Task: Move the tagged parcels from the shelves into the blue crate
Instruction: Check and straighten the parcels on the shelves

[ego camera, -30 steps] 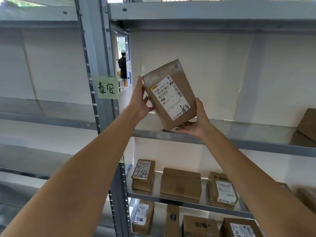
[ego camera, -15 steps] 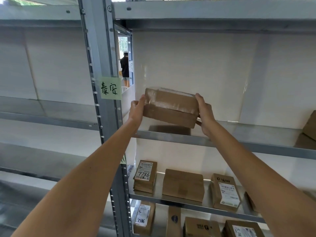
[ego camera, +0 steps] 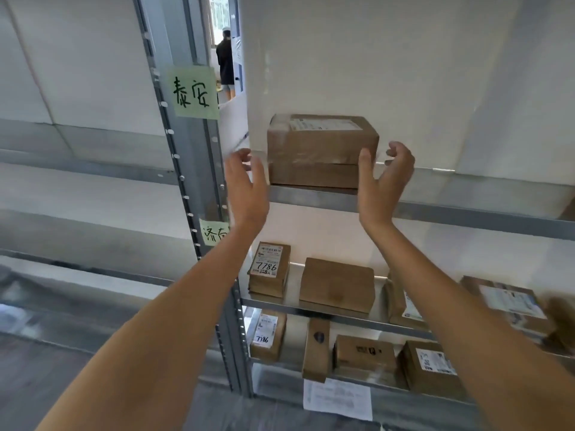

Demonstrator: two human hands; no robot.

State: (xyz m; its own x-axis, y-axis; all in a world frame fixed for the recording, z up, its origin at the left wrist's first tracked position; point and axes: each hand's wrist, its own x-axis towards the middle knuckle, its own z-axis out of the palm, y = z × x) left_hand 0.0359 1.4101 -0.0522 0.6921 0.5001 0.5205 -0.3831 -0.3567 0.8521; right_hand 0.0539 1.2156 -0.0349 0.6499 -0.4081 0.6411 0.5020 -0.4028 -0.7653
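A brown cardboard parcel lies flat on the upper metal shelf, its white label facing up. My left hand hovers just left of it, fingers apart, not touching. My right hand is open at its right end, thumb in front of the box's corner, holding nothing. On the shelf below stand a parcel marked 7786, a plain brown parcel and others with labels. The blue crate is not in view.
The lowest shelf holds several more parcels, one marked 7786. A grey upright post with green handwritten notes stands left of my hands. A person stands far off behind the rack. A paper sheet hangs low.
I have turned the parcel flat, set it down on the upper shelf and let go. Both hands have drawn back slightly and opened. The camera has tilted down.
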